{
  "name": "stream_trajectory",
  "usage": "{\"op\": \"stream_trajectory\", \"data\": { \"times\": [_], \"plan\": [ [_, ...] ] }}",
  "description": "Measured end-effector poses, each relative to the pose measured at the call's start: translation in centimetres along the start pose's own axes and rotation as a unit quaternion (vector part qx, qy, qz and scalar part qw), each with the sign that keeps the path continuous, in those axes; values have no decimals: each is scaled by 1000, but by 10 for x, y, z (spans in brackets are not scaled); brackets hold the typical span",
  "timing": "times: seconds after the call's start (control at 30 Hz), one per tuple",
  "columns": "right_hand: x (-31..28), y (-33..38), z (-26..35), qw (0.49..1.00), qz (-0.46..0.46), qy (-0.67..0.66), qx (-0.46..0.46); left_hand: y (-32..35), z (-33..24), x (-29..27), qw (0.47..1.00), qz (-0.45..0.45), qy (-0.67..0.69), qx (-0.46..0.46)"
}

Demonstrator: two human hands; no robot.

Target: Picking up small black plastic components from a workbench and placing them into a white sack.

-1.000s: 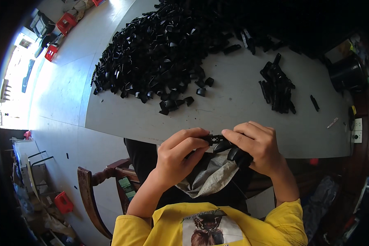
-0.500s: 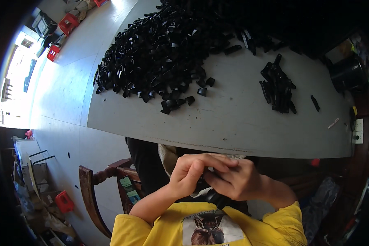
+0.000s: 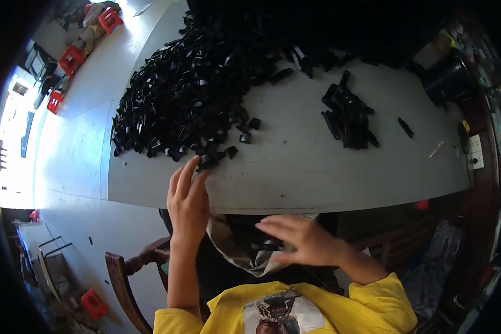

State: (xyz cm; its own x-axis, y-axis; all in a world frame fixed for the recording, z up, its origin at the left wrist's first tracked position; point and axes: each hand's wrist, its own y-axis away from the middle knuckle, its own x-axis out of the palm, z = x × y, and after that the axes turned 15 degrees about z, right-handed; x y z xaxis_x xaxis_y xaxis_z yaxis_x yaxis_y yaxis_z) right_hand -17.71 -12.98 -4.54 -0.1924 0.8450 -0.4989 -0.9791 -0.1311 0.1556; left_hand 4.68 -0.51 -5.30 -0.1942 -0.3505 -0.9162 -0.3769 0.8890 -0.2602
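My left hand (image 3: 188, 197) reaches over the table's front edge, fingers stretched, with the fingertips at a few small curved black plastic pieces (image 3: 209, 161). Whether it touches them is hard to see. Behind these spreads a large heap of similar black plastic pieces (image 3: 178, 94). Over my lap, my right hand (image 3: 303, 239) is held with thumb and fingers apart, slightly blurred. Beneath it lies an open pale sack (image 3: 228, 253) whose inside is dark. Some black pieces (image 3: 268, 244) show beside the right fingers, at the sack's mouth; I cannot tell whether they are touching.
The grey table (image 3: 273, 178) also bears a smaller stack of long black parts (image 3: 348, 114) and a single black strip (image 3: 405, 127). A black bucket (image 3: 450, 80) stands at the far right. A wooden chair (image 3: 119, 278) is at my left, and red stools (image 3: 71, 60) stand beyond.
My hands, together over my lap before, have parted. The left has moved forward to the heap's near edge; the right has opened above the sack, which shows more. The view has shifted slightly.
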Motion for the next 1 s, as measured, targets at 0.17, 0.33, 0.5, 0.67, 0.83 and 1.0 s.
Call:
{"op": "stream_trajectory", "data": {
  "times": [0.17,0.33,0.5,0.67,0.83,1.0],
  "plan": [
    [-103,10,-44,901,-379,197,73,-4,12,-5,999,50,-12,-7],
    [-157,12,-128,843,-399,309,182,-17,2,-6,997,72,7,14],
    [-130,-44,-105,870,-368,267,190,-6,-7,-10,997,58,57,-3],
    [-134,-43,-83,878,-397,259,64,-5,-36,-5,971,63,229,27],
    [-180,99,-149,627,-465,470,411,5,-49,7,920,76,384,27],
    [-159,113,-145,699,-399,363,470,14,-52,15,863,84,498,6]
  ]
}}
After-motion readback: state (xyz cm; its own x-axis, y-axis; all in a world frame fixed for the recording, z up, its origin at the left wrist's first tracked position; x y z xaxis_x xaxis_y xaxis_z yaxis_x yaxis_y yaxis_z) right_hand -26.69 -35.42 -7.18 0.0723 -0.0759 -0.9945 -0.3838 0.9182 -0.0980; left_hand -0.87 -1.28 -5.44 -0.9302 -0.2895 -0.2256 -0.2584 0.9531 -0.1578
